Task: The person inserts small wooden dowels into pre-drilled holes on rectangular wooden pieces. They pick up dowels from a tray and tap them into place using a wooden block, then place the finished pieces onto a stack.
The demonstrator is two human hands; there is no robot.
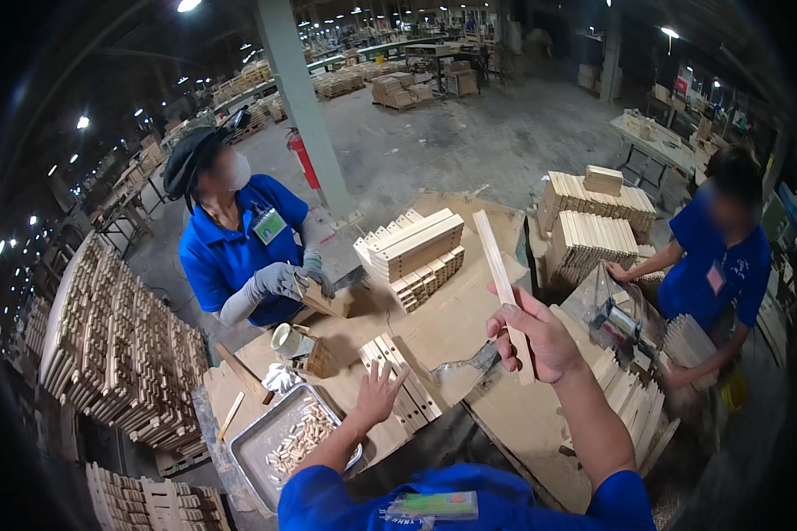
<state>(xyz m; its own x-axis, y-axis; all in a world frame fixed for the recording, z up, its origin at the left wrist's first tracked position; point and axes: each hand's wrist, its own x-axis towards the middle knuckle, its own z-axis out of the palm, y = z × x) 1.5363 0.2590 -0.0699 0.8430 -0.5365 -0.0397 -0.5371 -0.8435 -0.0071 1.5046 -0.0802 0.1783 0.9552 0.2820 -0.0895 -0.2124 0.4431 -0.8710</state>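
Observation:
My right hand (545, 341) is closed round a narrow pale wooden slat (498, 261), which it holds up at a tilt above the table. My left hand (379, 394) has its fingers spread and rests at a row of wooden slats with dark holes (412, 389) lying side by side; whether it touches them I cannot tell. Short wooden dowels (303, 442) lie heaped in a metal tray (239, 450) just left of that hand. Farther back on the table stands a stack of drilled wooden pieces (412, 248).
A white cup (290, 341), a white cloth (281, 379) and a hammer (243, 372) are near the tray. A gloved co-worker (248, 239) handles wood across the table at left. Another co-worker (722, 239) works at right beside stacked slats (593, 243). Tall wood piles (124, 345) stand left.

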